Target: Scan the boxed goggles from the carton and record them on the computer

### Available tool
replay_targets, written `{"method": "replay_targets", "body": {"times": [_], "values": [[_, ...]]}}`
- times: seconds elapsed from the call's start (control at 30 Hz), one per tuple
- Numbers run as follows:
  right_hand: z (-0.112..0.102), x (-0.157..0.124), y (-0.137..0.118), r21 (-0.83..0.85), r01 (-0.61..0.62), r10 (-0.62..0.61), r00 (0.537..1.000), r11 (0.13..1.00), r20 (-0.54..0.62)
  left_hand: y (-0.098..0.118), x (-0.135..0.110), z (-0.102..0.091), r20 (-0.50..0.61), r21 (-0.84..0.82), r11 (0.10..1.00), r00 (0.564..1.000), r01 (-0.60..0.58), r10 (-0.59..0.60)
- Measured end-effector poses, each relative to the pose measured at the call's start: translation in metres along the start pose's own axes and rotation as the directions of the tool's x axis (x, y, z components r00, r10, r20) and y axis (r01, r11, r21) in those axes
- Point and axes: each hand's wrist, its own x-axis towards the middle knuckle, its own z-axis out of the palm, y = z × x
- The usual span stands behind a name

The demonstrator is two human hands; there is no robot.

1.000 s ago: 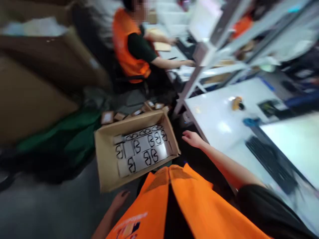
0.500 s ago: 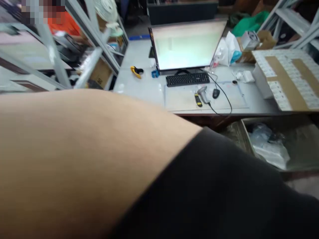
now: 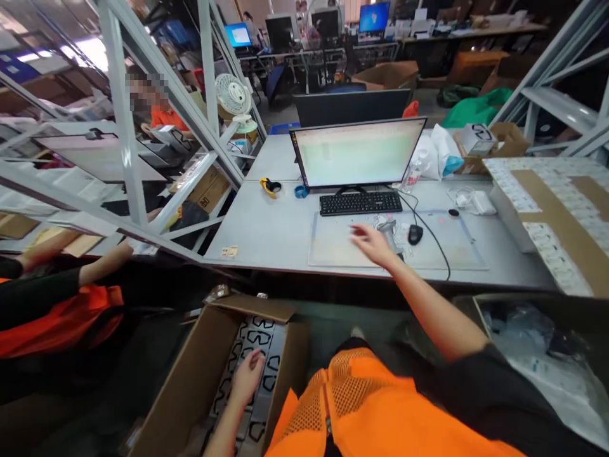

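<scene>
My left hand [image 3: 247,379] is down in an open cardboard box [image 3: 190,381] on the floor. Its fingers curl on top of several white packets printed with black outlines [image 3: 266,343]; whether they grip one is hidden. My right hand [image 3: 373,244] reaches out over the pale mat [image 3: 333,244] on the grey desk, fingers stretched and a little blurred, holding nothing. It hovers just left of a grey barcode scanner [image 3: 392,230]. My orange mesh vest [image 3: 380,412] fills the bottom middle.
On the desk [image 3: 266,228] stand a lit monitor [image 3: 359,152], keyboard [image 3: 360,203] and mouse [image 3: 415,233]. Slanted metal rack posts [image 3: 157,70] rise at left. A co-worker's arm and orange vest [image 3: 61,311] are at left. A box of plastic bags [image 3: 537,336] sits at right.
The view swung from the floor box, past my own arm close up, to the desk. My left hand went into the box; my right hand now reaches over the mat.
</scene>
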Motion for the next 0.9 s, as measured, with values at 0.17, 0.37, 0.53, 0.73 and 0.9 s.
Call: {"method": "replay_targets", "body": {"times": [0.17,0.37,0.53,0.73,0.9], "values": [[-0.101,-0.011,0.229,-0.304,-0.363,0.128,0.8,0.881,-0.585,0.144,0.128,0.037,-0.194,-0.15,0.945,0.946,-0.291,0.261],[-0.074,-0.011,0.359,-0.518,-0.42,0.001,0.778,0.745,-0.629,0.297,0.264,0.113,-0.294,0.055,0.928,0.882,-0.37,0.369],[-0.057,0.01,0.376,-0.529,-0.432,-0.01,0.767,0.731,-0.641,0.299,0.291,0.153,-0.378,0.239,0.935,0.861,-0.263,0.339],[-0.057,0.034,0.39,-0.552,-0.435,-0.077,0.732,0.711,-0.677,0.284,0.292,0.159,-0.38,0.28,0.922,0.85,-0.269,0.364],[-0.062,0.038,0.403,-0.575,-0.434,-0.107,0.727,0.694,-0.678,0.283,0.293,0.161,-0.388,0.284,0.92,0.845,-0.271,0.369]]}}
